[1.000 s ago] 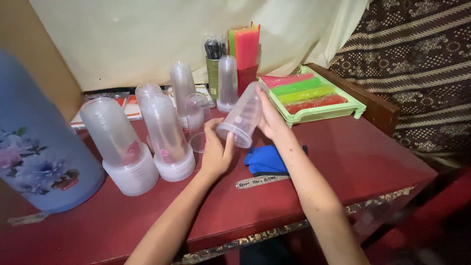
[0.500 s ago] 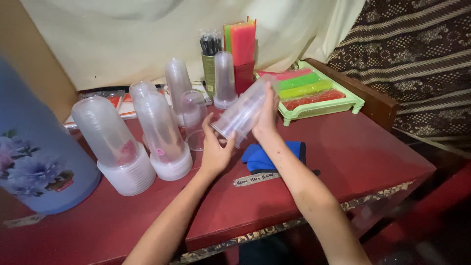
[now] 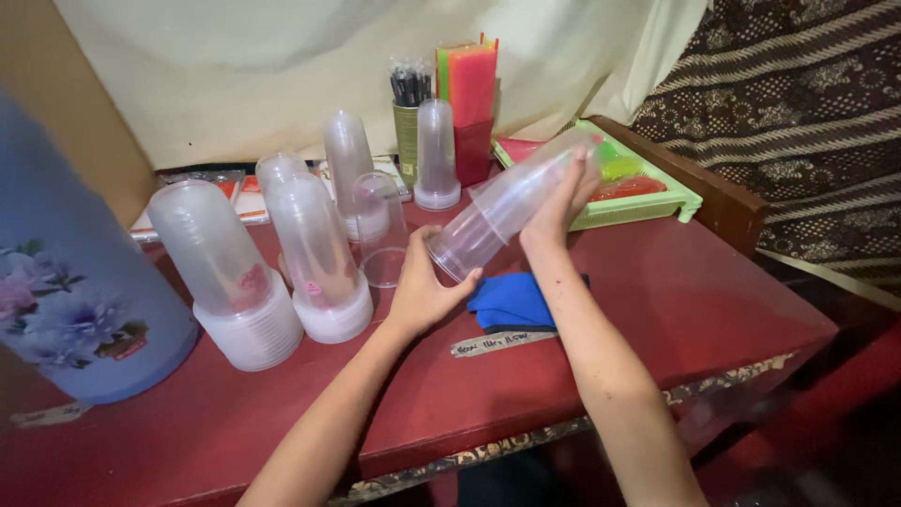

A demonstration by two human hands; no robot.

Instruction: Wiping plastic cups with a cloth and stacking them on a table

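left hand (image 3: 424, 286) wrapped around open end of clear cup stack (image 3: 511, 202) | right hand (image 3: 561, 199) grips its far end, at 2 o'clock | blue cloth (image 3: 511, 302) just below on red table (image 3: 713, 300)

Clear glossy plastic cups (image 3: 511, 202), seemingly soft blue cloth (image 3: 511, 300), glossy red tabletop (image 3: 713, 291).

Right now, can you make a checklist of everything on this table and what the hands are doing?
Surface: dark red table, worn front edge.
Job's things: clear cup stack, tilted, held off the table.
Clutter: upturned cup stacks, blue cloth, green tray of coloured packets, straws, flowered blue flask.
Grippers: left hand at the stack's open end; right hand grips its upper part.
Cables: nothing seen.
Surroundings: cream cloth backdrop, patterned fabric on the right.
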